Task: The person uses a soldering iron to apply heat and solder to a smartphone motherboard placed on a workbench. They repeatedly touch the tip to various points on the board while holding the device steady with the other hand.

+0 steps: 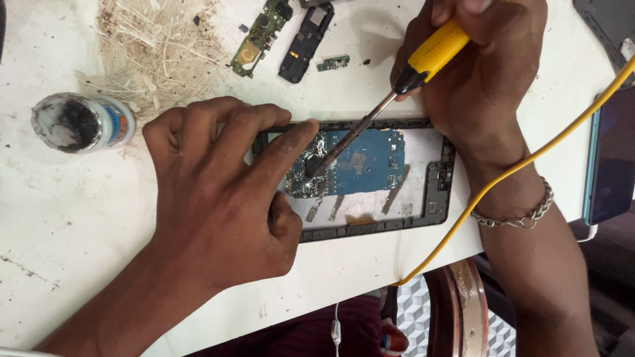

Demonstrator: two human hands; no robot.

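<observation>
At table centre, the opened phone frame (370, 228) with its thin, fragile blue circuit board (370, 162) is pinned at its 9 o'clock end by the left hand (218, 198), best held by its stiff rim, while the right hand (479, 73) grips the soldering iron (397, 82), tip on the board.

Bare table (79, 218) lies open left of the phone frame (440, 198). Above it, a jar (83, 122), loose boards (261, 36) and a fibre patch (155, 46) crowd the way. A yellow cord (529, 162) (crossing the right wrist) and a second phone (612, 158) block the right side.
</observation>
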